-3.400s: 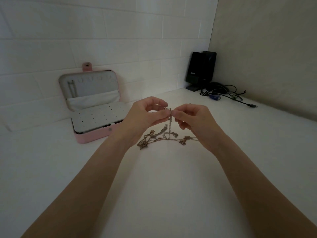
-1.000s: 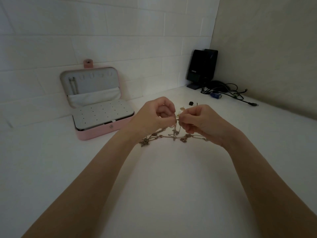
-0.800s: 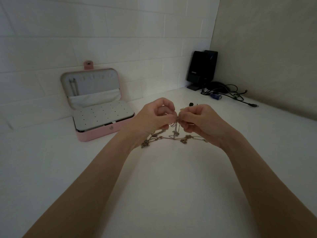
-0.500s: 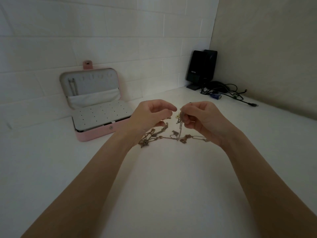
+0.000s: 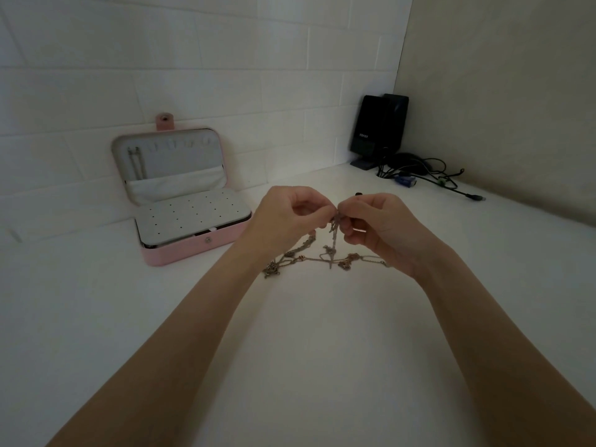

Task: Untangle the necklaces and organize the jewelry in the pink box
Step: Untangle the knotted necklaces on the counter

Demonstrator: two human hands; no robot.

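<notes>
So the necklaces [image 5: 325, 253] are lifted at one knotted spot between the left hand [image 5: 287, 217] and the right hand [image 5: 380, 227], and both grips are closed in a fingertip pinch on that same bit of chain, nearly touching each other, while the rest of the tangle is draped down onto the white worktop [image 5: 322, 350] and spread left and right under the wrists. The pink box [image 5: 193, 246] is parked open against the tiled wall, well to the left of the hands, with one chain already hung in the lid and the dotted tray showing nothing that can be made out. Judging from that, the untangling is only partly done. For this step the knot is probably best teased apart, not yanked: links this thin get tightened by a hard pull, so slack should be fed in toward the knot and one loop picked loose at a time. The trailing ends are better left flat on the worktop so nothing gets re-twisted. Speakers [image 5: 380, 127] and a mess of cables [image 5: 419, 175] are sat in the far corner, well clear of it all
</notes>
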